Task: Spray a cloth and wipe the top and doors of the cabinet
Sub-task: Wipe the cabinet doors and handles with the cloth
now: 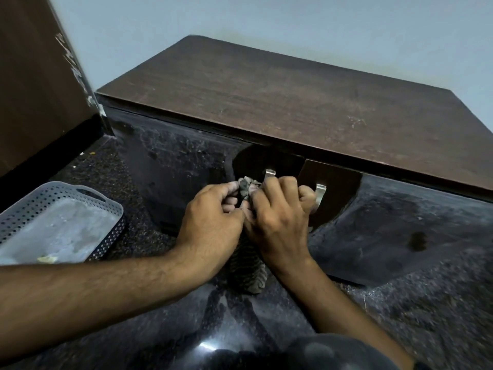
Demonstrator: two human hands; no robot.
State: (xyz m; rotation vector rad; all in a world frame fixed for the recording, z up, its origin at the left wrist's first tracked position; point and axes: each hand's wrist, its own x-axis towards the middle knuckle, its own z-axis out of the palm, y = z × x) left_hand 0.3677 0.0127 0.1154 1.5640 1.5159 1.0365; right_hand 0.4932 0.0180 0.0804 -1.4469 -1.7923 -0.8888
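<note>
A low cabinet with a dark brown wooden top [280, 102] stands against the pale wall. Its two glossy black doors [173, 166] meet at the middle, each with a brown curved panel and a metal handle [269, 174]. My left hand [210, 222] and my right hand [277, 212] are together in front of the handles, both gripping a bunched grey-brown striped cloth [246, 186]. A length of the cloth hangs down below my wrists. No spray bottle is visible.
A light grey perforated plastic basket [88, 198] sits on the dark speckled floor [413, 311] at the left. A brown wooden panel [34, 84] rises at the far left beside the cabinet. A dark rounded shape lies at the bottom edge.
</note>
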